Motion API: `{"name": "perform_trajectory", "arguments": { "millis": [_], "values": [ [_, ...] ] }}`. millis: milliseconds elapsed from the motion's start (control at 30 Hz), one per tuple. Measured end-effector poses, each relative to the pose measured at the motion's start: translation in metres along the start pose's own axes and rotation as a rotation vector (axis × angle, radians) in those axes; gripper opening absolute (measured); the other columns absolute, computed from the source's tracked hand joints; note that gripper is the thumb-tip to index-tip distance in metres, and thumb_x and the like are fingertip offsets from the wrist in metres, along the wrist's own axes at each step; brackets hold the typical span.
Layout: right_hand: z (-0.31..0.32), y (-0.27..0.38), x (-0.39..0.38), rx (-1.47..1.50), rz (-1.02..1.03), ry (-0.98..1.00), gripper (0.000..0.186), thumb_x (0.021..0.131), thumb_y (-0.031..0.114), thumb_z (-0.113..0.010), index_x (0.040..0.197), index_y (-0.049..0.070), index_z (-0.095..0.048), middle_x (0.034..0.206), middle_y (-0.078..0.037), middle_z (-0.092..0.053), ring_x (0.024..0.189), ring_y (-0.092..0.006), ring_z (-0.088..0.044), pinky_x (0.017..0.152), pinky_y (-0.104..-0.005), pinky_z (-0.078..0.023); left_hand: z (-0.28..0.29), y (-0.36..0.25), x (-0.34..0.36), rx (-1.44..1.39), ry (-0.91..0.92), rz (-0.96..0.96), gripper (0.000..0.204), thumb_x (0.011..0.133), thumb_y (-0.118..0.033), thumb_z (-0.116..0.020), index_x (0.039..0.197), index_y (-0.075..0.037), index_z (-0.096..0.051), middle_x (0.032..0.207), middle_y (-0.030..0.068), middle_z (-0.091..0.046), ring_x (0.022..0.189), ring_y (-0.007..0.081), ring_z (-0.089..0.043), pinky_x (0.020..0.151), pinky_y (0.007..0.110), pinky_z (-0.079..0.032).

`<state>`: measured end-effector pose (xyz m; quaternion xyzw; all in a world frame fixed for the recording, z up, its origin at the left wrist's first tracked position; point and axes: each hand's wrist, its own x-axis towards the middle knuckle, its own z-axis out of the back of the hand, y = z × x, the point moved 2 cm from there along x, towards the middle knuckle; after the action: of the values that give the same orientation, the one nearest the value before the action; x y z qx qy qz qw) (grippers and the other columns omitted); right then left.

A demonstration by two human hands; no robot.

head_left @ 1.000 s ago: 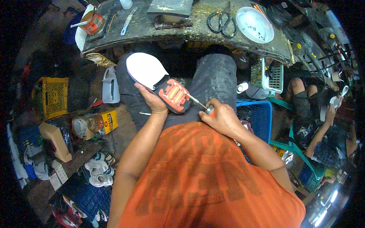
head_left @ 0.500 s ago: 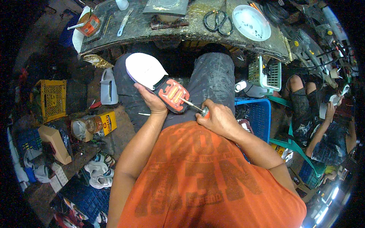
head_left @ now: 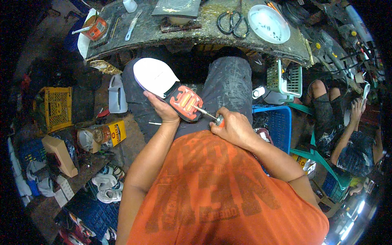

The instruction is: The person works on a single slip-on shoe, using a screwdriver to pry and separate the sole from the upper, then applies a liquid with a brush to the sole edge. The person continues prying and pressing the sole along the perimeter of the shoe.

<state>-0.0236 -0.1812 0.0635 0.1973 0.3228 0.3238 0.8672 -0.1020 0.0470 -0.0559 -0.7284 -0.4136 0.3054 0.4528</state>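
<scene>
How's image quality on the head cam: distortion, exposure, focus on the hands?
Head view: strong fisheye, the workbench edge bows and the corners go black. Centre evenly lit and sharp: left hand on the shoe, right hand gripping the tool. Blown-out glare at lower right; left floor clutter dim.

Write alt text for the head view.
A seated person's left hand steadies an upturned shoe, white sole with an orange heel, on their lap, while the right hand presses a metal-shafted tool against the heel. Scissors lie on the workbench beyond.
</scene>
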Motion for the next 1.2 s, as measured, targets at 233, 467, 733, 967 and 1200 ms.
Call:
{"name": "perform_trajectory", "arguments": {
  "millis": [233, 467, 733, 967, 1200],
  "values": [
    [-0.002, -0.002, 0.001, 0.021, -0.039, -0.032, 0.053, 0.091, 0.041, -0.074, 0.119, -0.002, -0.066, 0.089, -0.031, -0.074, 0.087, -0.0485, -0.074, 0.081, -0.0568, -0.060, -0.003, -0.004, -0.002, 0.026, -0.020, -0.026, 0.075, 0.116, -0.054, -0.016, 0.158, 0.004, -0.035, 0.159, 0.0168, -0.044, 0.146, 0.0278, -0.044, 0.126, 0.041, -0.028],
    [-0.006, -0.001, -0.002, -0.001, 0.044, -0.012, 0.048, 0.091, 0.042, -0.073, 0.114, 0.001, -0.064, 0.087, -0.029, -0.074, 0.086, -0.0479, -0.074, 0.080, -0.0573, -0.059, -0.017, -0.015, -0.004, -0.063, -0.037, 0.049, 0.079, 0.114, -0.060, -0.017, 0.157, 0.003, -0.038, 0.156, 0.0155, -0.047, 0.143, 0.0274, -0.046, 0.123, 0.041, -0.032],
    [-0.006, 0.006, -0.005, -0.003, 0.086, 0.000, 0.048, 0.090, 0.044, -0.074, 0.112, 0.002, -0.064, 0.091, -0.028, -0.075, 0.087, -0.0480, -0.074, 0.079, -0.0567, -0.059, -0.011, -0.003, 0.000, 0.031, -0.041, -0.013, 0.079, 0.114, -0.060, -0.018, 0.152, 0.004, -0.044, 0.152, 0.0165, -0.051, 0.139, 0.0276, -0.050, 0.121, 0.041, -0.034],
    [0.006, 0.000, 0.007, 0.035, 0.009, -0.066, 0.049, 0.091, 0.042, -0.075, 0.113, -0.001, -0.064, 0.089, -0.030, -0.074, 0.087, -0.0493, -0.074, 0.080, -0.0576, -0.059, -0.008, -0.001, 0.007, 0.007, 0.059, 0.086, 0.076, 0.115, -0.058, -0.018, 0.152, 0.003, -0.046, 0.149, 0.0140, -0.053, 0.136, 0.0251, -0.052, 0.120, 0.038, -0.035],
    [0.000, 0.006, 0.011, -0.033, -0.006, -0.075, 0.050, 0.091, 0.041, -0.075, 0.114, -0.002, -0.064, 0.088, -0.031, -0.074, 0.085, -0.0497, -0.074, 0.079, -0.0574, -0.059, -0.014, -0.005, -0.001, -0.035, 0.018, 0.085, 0.075, 0.115, -0.058, -0.019, 0.149, 0.003, -0.048, 0.146, 0.0134, -0.055, 0.135, 0.0251, -0.053, 0.119, 0.039, -0.036]
  ]
}}
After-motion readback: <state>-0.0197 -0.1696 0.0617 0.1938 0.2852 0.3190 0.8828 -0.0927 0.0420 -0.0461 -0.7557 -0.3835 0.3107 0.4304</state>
